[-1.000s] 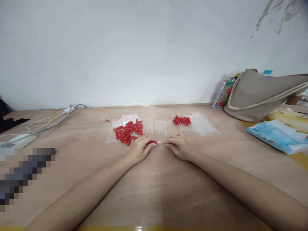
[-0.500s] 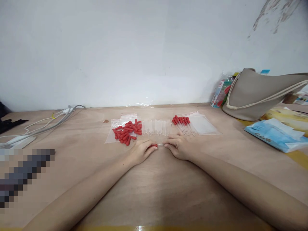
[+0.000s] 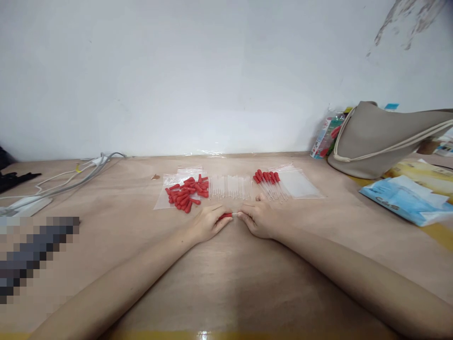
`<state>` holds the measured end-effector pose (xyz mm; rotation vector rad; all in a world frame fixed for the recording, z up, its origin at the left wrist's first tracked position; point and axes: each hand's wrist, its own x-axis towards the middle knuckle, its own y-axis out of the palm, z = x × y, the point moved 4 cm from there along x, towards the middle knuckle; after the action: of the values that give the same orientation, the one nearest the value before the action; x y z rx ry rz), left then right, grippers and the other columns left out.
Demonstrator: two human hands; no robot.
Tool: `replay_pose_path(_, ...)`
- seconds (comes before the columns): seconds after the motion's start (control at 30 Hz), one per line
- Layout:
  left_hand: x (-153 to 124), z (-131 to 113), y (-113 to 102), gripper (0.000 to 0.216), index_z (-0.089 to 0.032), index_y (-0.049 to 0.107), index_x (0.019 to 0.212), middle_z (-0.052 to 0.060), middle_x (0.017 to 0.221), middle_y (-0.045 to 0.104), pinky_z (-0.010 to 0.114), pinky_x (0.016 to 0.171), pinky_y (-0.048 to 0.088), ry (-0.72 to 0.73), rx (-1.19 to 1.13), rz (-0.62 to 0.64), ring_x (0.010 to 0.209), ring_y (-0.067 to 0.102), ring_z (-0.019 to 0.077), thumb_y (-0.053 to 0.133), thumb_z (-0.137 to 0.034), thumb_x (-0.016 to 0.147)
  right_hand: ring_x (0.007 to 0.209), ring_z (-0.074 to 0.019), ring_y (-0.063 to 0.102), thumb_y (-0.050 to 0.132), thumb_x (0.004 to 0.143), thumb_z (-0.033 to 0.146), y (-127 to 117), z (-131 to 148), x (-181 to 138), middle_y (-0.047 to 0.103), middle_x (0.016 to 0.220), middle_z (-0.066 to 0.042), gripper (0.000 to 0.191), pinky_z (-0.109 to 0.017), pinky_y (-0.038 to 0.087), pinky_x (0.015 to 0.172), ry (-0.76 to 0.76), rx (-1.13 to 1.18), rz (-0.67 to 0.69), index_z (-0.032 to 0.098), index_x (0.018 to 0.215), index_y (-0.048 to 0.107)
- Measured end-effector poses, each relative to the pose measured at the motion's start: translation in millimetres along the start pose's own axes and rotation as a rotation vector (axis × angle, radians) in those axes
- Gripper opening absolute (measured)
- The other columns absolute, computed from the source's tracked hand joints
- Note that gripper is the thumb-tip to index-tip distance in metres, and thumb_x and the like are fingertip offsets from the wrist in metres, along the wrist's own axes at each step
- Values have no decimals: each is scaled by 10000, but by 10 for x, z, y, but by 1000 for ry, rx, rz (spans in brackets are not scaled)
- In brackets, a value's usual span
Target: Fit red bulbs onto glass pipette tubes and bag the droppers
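Observation:
My left hand (image 3: 207, 222) pinches a small red rubber bulb (image 3: 225, 216) low over the wooden table (image 3: 226, 283). My right hand (image 3: 260, 219) pinches a thin clear glass tube (image 3: 235, 215) whose end meets the bulb. Just beyond my hands lie a pile of loose red bulbs (image 3: 187, 192) on a clear bag, a row of bare glass tubes (image 3: 230, 186), and several finished droppers with red bulbs (image 3: 268, 180).
Clear zip bags (image 3: 300, 184) lie right of the droppers. A beige bag (image 3: 385, 139), a blue packet (image 3: 406, 198) and a bottle (image 3: 325, 137) stand at the right. Grey cables and a power strip (image 3: 53, 189) lie at the left, near a pixelated patch.
My two hands have drawn closer together, so the glass tube's end now reaches the red bulb. The piles on the table have not moved.

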<state>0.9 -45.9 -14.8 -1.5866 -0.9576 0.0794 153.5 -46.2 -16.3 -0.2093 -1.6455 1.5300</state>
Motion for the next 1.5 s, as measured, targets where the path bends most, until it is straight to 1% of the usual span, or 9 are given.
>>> replay_pose_path(0.27,-1,45,14,153,-168,577,905,47,813,624,261,664,438,6,-10,-12,750,570,155,463,-263,865,611,-106,479,383,878,228,17,10,29,623,698,-8,260,-299,218,688,19,29,30,158,706,565)
replay_pose_path(0.5,18,73,3,132,-180,576,909,44,832,619,282,699,444,-7,-5,-53,788,565,167,490,-263,853,671,-129,536,401,867,225,-61,11,65,655,751,-25,243,-293,278,711,58,83,130,165,705,572)
replay_pose_path(0.6,23,93,-33,219,-188,535,1025,61,938,597,294,731,459,-89,-2,-106,861,560,182,534,-272,822,658,-129,546,426,835,206,-149,-57,76,665,752,-27,226,-266,315,668,79,119,177,178,708,611)
replay_pose_path(0.7,16,121,-49,384,-196,441,1162,82,1063,543,304,743,474,-164,2,-140,921,548,194,551,-274,803,569,-120,526,451,803,237,-280,-311,101,645,651,-17,233,-236,318,565,285,168,163,185,671,636)
replay_pose_path(0.87,9,143,-15,350,-208,439,1146,57,1049,533,314,772,476,-191,5,-101,942,542,192,529,-267,813,574,-156,549,471,752,329,-467,-928,81,618,586,-37,269,-241,301,506,805,18,18,186,589,630)
replay_pose_path(0.93,9,147,-6,316,-205,459,1117,53,1035,537,313,778,474,-199,5,-82,936,545,190,525,-270,816,623,-178,571,478,725,320,-458,-1098,53,628,612,-48,245,-247,309,515,934,-65,20,195,583,634)
replay_pose_path(1.0,11,149,-4,293,-199,472,1097,53,1025,538,310,778,473,-202,1,-70,921,549,185,522,-276,819,674,-198,587,479,709,317,-410,-1196,31,638,649,-61,235,-254,326,538,999,-119,36,201,586,642)
replay_pose_path(1.23,18,143,-7,258,-195,495,1071,54,1005,544,307,762,466,-186,-14,-65,884,553,178,513,-260,822,704,-200,588,469,712,345,-206,-1202,32,630,662,-62,258,-270,360,590,973,-55,99,204,558,620)
replay_pose_path(1.5,25,137,-1,232,-192,512,1041,51,984,544,300,740,461,-181,-24,-67,851,546,171,517,-252,816,751,-230,592,444,730,378,-206,-1188,33,631,670,-62,306,-322,364,664,981,-116,96,198,524,580)
